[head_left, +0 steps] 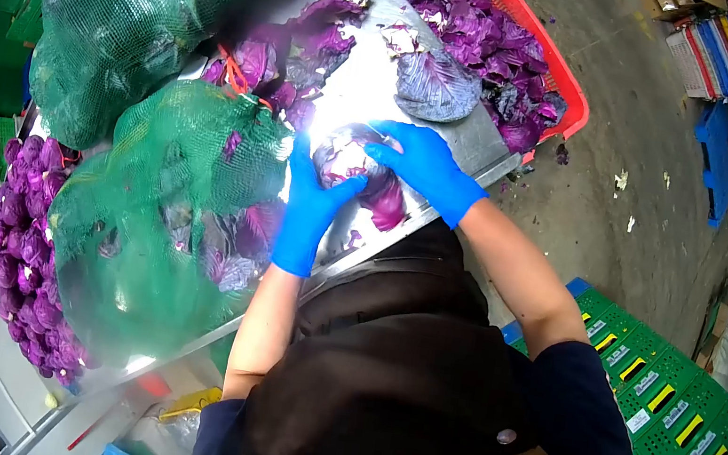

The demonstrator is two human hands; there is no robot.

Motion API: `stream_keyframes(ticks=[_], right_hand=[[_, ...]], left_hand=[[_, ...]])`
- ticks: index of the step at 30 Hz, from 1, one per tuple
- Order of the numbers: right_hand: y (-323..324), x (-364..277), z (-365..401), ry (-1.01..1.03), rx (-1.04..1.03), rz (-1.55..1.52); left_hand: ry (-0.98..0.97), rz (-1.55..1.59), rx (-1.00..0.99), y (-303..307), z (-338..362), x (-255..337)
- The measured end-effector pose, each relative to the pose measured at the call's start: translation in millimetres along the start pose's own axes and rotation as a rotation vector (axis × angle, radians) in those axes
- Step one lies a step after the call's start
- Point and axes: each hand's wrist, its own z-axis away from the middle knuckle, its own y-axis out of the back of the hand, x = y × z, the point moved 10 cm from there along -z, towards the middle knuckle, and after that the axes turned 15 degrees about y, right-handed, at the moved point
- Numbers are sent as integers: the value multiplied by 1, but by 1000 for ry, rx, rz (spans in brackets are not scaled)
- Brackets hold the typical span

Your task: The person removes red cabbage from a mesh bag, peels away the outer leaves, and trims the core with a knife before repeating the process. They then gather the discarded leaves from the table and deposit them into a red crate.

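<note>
A red cabbage (351, 157) with a pale cut patch sits on the metal table (482, 146), between my two blue-gloved hands. My left hand (313, 200) grips its left side, thumb pointing inward. From the right, my right hand (422, 162) curls its fingers over the top and side. A loose purple leaf (386, 209) hangs at the cabbage's lower right. Beyond my hands lies a large outer cabbage leaf (437, 87). Close to my left hand, a green mesh sack (161, 243) holds cabbages and leaves. Glare washes out part of the table.
A red crate (577, 104) full of purple leaves stands at the table's far right. Another full green mesh sack (130, 19) rests at the far left, with stacked peeled cabbages (27, 250) below it. Green crates (659, 408) stand behind me on the right.
</note>
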Motion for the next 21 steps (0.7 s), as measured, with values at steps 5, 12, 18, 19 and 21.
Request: stream_keyframes(ticks=[5, 12, 18, 19, 21], right_hand=[[24, -14, 12, 108, 23, 112], [2, 28, -51, 102, -194, 26], [41, 85, -54, -175, 102, 343], [41, 67, -47, -156, 102, 347], [35, 8, -28, -70, 144, 393]], left_hand=[[126, 160, -214, -21, -14, -11], [28, -125, -396, -20, -12, 10], [39, 19, -279, -1, 1, -6], [62, 92, -232, 0, 1, -7], [104, 230, -150, -1, -4, -6]])
